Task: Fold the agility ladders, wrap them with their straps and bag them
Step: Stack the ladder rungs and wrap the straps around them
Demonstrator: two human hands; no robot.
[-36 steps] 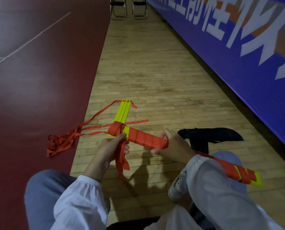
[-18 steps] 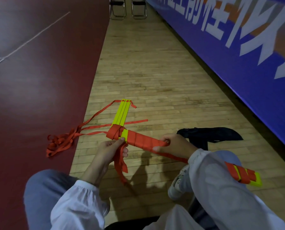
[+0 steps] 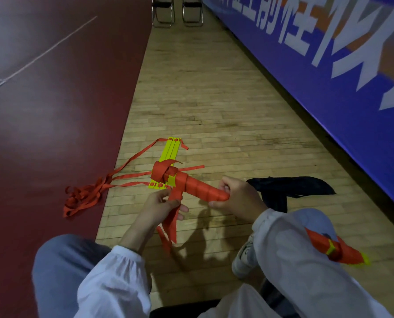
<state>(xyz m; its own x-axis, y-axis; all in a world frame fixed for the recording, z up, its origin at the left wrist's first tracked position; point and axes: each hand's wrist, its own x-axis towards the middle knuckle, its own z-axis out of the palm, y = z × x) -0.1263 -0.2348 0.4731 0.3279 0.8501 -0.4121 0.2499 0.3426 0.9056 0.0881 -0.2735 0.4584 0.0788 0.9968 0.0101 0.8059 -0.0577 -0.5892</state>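
Note:
A bundle of yellow ladder rungs wound in red strap (image 3: 198,188) is held across the middle of the view. My right hand (image 3: 236,198) grips its right part; its far end (image 3: 338,250) sticks out past my right knee. My left hand (image 3: 159,206) pinches the loose red strap tail (image 3: 170,223) hanging under the bundle's left end, where a strap loop (image 3: 161,172) sits. A second set of yellow rungs (image 3: 168,157) lies on the wood floor behind, with its red straps trailing left into a tangle (image 3: 83,198). A black bag (image 3: 287,190) lies right of my hand.
I sit on the floor with both knees up. A blue banner wall (image 3: 329,88) runs along the right. Dark red court flooring (image 3: 53,111) borders the wood strip on the left. Two folding chairs (image 3: 176,11) stand at the far end.
The bundle's left end has risen and the strap loop there has opened up. My left hand has slid down the strap tail. My right hand keeps its hold.

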